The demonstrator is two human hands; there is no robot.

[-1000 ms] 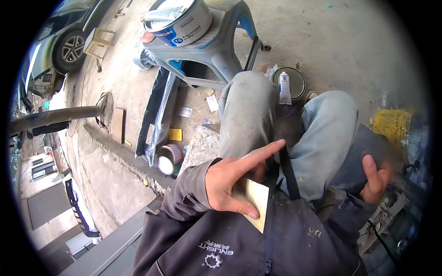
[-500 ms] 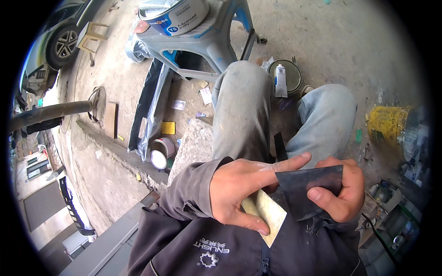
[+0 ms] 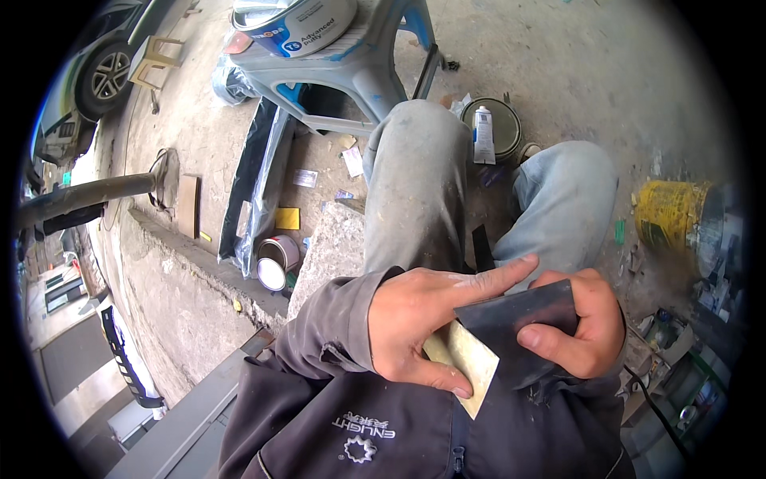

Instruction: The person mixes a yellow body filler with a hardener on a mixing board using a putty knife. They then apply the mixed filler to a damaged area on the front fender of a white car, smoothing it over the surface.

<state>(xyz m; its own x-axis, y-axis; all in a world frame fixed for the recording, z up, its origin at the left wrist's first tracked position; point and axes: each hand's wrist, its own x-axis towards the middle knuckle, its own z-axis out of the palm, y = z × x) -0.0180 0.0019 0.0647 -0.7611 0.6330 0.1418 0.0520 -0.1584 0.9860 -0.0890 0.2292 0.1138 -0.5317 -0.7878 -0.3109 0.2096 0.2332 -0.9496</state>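
The pale yellow sheet [image 3: 475,369] lies over the lap, pinched under the thumb of the left hand [image 3: 411,319], whose index finger points straight out to the right. Beside it, the black sheet [image 3: 511,314] is gripped by the right hand [image 3: 590,327], thumb flat on the near face, fingers curled around the far edge. Both hands are partly closed, backs upward, close together before the jacket [image 3: 399,415].

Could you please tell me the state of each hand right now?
Left hand: closed on a pale yellow piece, index finger extended.
Right hand: closed on a dark flat sheet, thumb on its face.
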